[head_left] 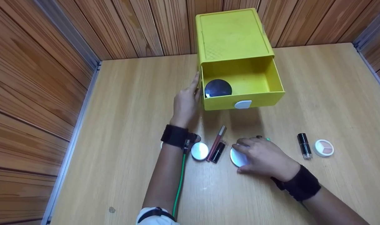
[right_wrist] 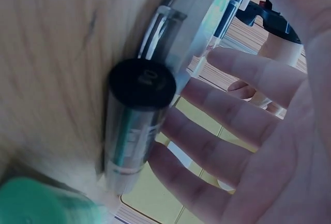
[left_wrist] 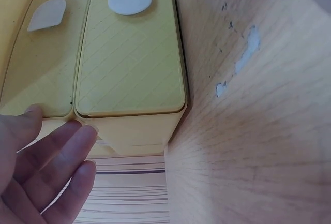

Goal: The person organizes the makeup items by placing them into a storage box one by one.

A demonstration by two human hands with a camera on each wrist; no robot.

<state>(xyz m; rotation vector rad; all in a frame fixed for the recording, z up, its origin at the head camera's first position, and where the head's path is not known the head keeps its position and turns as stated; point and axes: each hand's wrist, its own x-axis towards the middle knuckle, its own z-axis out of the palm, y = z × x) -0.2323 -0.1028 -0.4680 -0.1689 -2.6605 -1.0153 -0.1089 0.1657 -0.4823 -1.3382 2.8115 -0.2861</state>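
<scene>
My left hand (head_left: 186, 104) is at the left side of a yellow drawer box (head_left: 233, 36), fingers loosely extended, fingertips right at its side wall. The upper drawer (head_left: 244, 76) is pulled out, with a dark round compact (head_left: 218, 87) inside. A closed lower drawer (left_wrist: 36, 69) shows in the left wrist view. My right hand (head_left: 265, 156) reaches over a silvery round compact (head_left: 238, 157) on the table, fingers spread, fingertips and thumb around its rim. Close to those fingers in the right wrist view lies a black-capped clear tube (right_wrist: 137, 125), with a green-capped item (right_wrist: 46, 203) beside it.
Left of the right hand lie a white round compact (head_left: 200, 151), a lip gloss tube (head_left: 216, 143) and a black tube (head_left: 219, 152). Farther right are another black tube (head_left: 304, 146) and a round palette (head_left: 323, 147). Wood-panelled walls (head_left: 130, 28) border the table.
</scene>
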